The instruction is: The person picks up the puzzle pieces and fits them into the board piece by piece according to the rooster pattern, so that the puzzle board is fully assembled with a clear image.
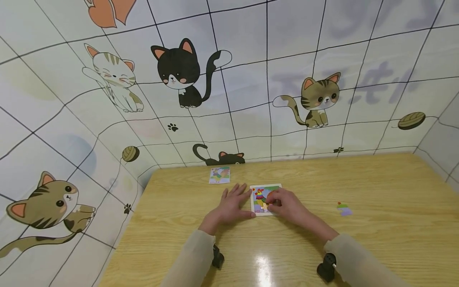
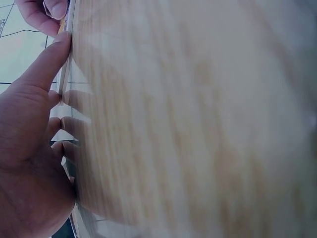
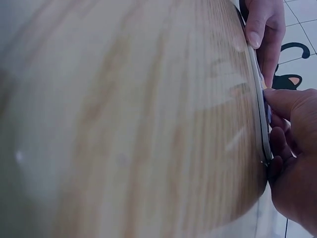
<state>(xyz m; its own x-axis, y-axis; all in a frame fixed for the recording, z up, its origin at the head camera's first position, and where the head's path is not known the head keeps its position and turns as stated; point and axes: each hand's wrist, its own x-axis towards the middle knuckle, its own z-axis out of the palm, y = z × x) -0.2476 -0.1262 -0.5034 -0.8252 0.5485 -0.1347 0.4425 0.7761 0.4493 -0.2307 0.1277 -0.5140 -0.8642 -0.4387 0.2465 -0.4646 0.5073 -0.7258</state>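
A small jigsaw puzzle (image 1: 258, 195) with a pale border and a colourful rooster picture lies flat on the wooden table. A pale yellowish patch shows in its lower middle. My left hand (image 1: 233, 205) lies with its fingers spread at the puzzle's left edge, thumb at the lower left corner. Over the right half of the puzzle, my right hand (image 1: 287, 205) bends its fingers and pinches a puzzle piece (image 3: 268, 113), mostly hidden by the thumb and fingers. In the left wrist view the left thumb (image 2: 47, 62) touches the board's edge.
A loose puzzle piece (image 1: 344, 209), green and lilac with a red spot, lies on the table (image 1: 387, 239) to the right. A square card (image 1: 219, 175) with a paler rooster picture lies at the back left. The cat-patterned wall covering (image 1: 251, 135) rises behind the table.
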